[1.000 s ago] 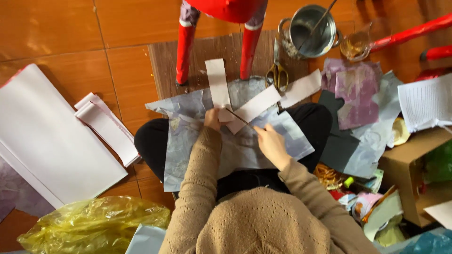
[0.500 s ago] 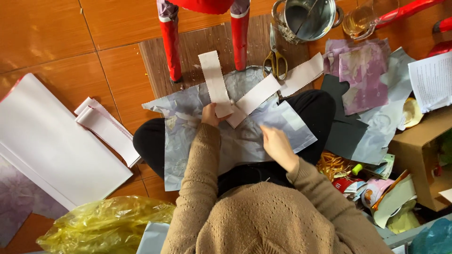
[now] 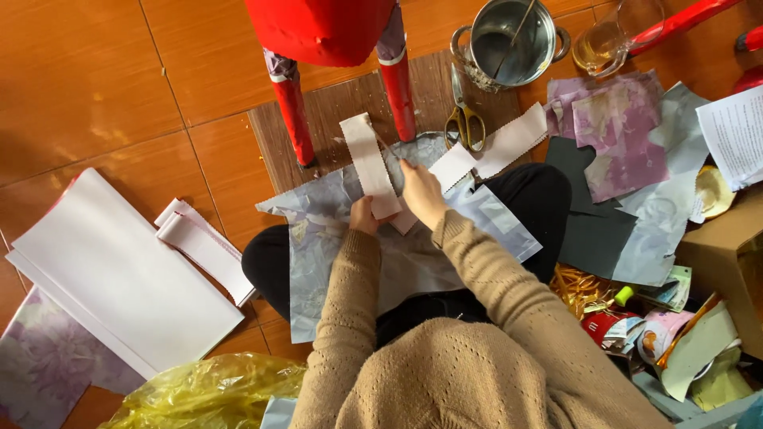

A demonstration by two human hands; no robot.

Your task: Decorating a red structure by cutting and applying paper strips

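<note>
1. At the left of the frame, white sheets [image 3: 119,278] lie on the floor [image 3: 79,87], well apart from both hands.
2. Centre: the left hand [image 3: 364,216] is closed on the lower end of a pale fabric strip [image 3: 369,165]. The strip's long axis runs up the frame, tilted slightly left, away from the hand.
3. Just right of it, the right hand [image 3: 421,193] is curled with fingers bent. It touches the strip's right edge, and is the nearer hand to a second strip [image 3: 497,147]; whether it pinches anything is hidden.
4. Upper right: yellow-handled scissors [image 3: 465,119] lie below a steel pot [image 3: 513,40]. The strip's lower end is covered by the hands.
</note>
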